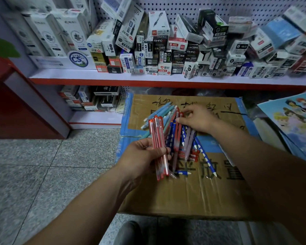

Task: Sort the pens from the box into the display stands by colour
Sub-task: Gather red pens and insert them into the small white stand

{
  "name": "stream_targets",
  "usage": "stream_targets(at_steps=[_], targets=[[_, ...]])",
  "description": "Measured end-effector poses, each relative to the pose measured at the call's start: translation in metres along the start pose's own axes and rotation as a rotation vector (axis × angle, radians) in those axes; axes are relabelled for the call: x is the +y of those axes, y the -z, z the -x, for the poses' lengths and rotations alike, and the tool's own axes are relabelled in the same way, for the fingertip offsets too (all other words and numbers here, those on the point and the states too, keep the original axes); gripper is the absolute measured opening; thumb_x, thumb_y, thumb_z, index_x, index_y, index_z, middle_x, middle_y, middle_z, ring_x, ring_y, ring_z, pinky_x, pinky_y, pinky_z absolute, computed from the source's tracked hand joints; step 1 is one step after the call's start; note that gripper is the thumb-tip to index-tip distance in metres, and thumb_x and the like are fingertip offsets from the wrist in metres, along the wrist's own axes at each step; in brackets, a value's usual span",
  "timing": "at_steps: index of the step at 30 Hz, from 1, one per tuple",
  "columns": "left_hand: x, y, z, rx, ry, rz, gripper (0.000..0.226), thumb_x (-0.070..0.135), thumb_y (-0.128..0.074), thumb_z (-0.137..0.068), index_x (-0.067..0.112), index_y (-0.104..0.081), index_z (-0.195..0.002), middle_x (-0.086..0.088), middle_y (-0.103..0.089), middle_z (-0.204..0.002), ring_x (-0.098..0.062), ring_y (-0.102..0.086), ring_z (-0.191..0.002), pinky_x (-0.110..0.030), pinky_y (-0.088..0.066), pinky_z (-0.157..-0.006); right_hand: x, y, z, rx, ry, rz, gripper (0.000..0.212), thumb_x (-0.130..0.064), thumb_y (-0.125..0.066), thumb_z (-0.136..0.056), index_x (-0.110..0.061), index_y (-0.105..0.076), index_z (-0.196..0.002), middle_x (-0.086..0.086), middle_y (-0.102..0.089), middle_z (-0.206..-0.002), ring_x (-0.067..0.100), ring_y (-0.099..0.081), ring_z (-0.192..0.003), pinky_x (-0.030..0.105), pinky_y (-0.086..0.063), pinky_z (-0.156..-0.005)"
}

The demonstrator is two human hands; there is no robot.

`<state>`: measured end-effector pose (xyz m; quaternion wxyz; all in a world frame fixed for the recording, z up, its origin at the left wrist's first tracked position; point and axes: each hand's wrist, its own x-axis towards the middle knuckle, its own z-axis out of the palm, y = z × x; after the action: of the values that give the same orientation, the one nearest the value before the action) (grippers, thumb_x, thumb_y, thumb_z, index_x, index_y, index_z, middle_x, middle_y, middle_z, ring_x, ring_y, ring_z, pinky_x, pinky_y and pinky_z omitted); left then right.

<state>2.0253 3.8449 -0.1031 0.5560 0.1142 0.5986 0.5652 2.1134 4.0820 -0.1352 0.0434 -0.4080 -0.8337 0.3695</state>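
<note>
From my feed, the pens are spread in a loose pile (182,138) on the closed top of a cardboard box (184,191), lying from the far middle of the lid down towards its centre; the box stands on a grey speckled floor (42,165) in front of a shelf (113,75).

My view shows the left hand (145,156) raised over the left edge of the lid; its fingers are wrapped round a bundle of red pens (159,138), held near their middle, with the bundle pointing away from the person and its near ends hanging past the palm.

The right hand (198,119) is on the far end of the pile; its fingers are curled down, and thumb and forefinger pinch the end of a red pen (177,114) that lies among the others.

Light blue pens (159,112) fan out towards the far left corner of the lid; dark blue pens with pale dots (204,156) slant towards the right edge; pale purple ones lie between them, and more red ones are underneath.

The shelf is crowded with small pen cartons (166,50), many tipped or stacked unevenly against a pegboard (219,6); a lower shelf holds more cartons (95,99); a cartoon poster (293,121) leans just beside the box's right edge; a dark shoe (129,232) shows at the bottom.
</note>
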Motion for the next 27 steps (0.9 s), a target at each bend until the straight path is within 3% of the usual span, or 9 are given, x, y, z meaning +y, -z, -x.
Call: stream_targets(at_steps=[8, 14, 17, 22, 27], targets=[[-0.001, 0.000, -0.002, -0.011, 0.000, -0.009, 0.023, 0.000, -0.065, -0.089, 0.001, -0.066, -0.112, -0.019, -0.074, -0.101, -0.024, -0.074, -0.086, -0.042, -0.062, -0.075, 0.002, -0.003, -0.006, 0.037, -0.037, -0.070, 0.025, -0.030, -0.080, -0.083, -0.016, -0.065, -0.098, -0.004, -0.060, -0.079, 0.010, -0.056, -0.070, 0.024, -0.038, -0.056], [0.000, -0.005, -0.003, -0.012, -0.002, -0.009, 0.024, 0.000, -0.065, -0.090, 0.001, -0.066, -0.114, -0.016, -0.075, -0.098, -0.022, -0.074, -0.082, -0.037, -0.061, -0.067, 0.008, -0.002, 0.002, 0.098, -0.068, -0.193, 0.023, -0.024, -0.080, -0.083, -0.017, -0.063, -0.097, 0.007, -0.069, -0.093, 0.022, -0.066, -0.083, 0.029, -0.049, -0.067], [0.003, -0.012, -0.002, -0.010, -0.011, -0.007, 0.024, -0.001, -0.064, -0.090, -0.001, -0.066, -0.114, -0.016, -0.075, -0.097, -0.021, -0.073, -0.077, -0.032, -0.058, -0.058, 0.001, 0.006, 0.019, 0.173, -0.064, -0.317, 0.022, -0.025, -0.077, -0.086, -0.018, -0.063, -0.101, 0.008, -0.070, -0.092, 0.021, -0.067, -0.077, 0.032, -0.054, -0.065], [0.005, -0.035, 0.003, -0.055, -0.040, -0.047, 0.024, 0.002, -0.065, -0.090, -0.005, -0.065, -0.113, -0.019, -0.074, -0.094, -0.022, -0.072, -0.073, -0.033, -0.057, -0.053, -0.010, 0.031, 0.065, 0.300, -0.040, -0.526, 0.019, -0.021, -0.076, -0.087, -0.013, -0.066, -0.101, 0.008, -0.067, -0.078, 0.008, -0.062, -0.056, 0.023, -0.050, -0.052], [0.003, -0.081, 0.019, -0.150, -0.069, -0.045, 0.027, -0.002, -0.063, -0.090, -0.013, -0.061, -0.115, -0.022, -0.070, -0.091, -0.017, -0.068, -0.062, -0.026, -0.054, -0.048, -0.004, 0.070, 0.144, 0.468, -0.003, -0.560, 0.014, -0.019, -0.073, -0.090, -0.009, -0.069, -0.098, 0.016, -0.070, -0.080, 0.012, -0.066, -0.062, 0.027, -0.055, -0.059]])
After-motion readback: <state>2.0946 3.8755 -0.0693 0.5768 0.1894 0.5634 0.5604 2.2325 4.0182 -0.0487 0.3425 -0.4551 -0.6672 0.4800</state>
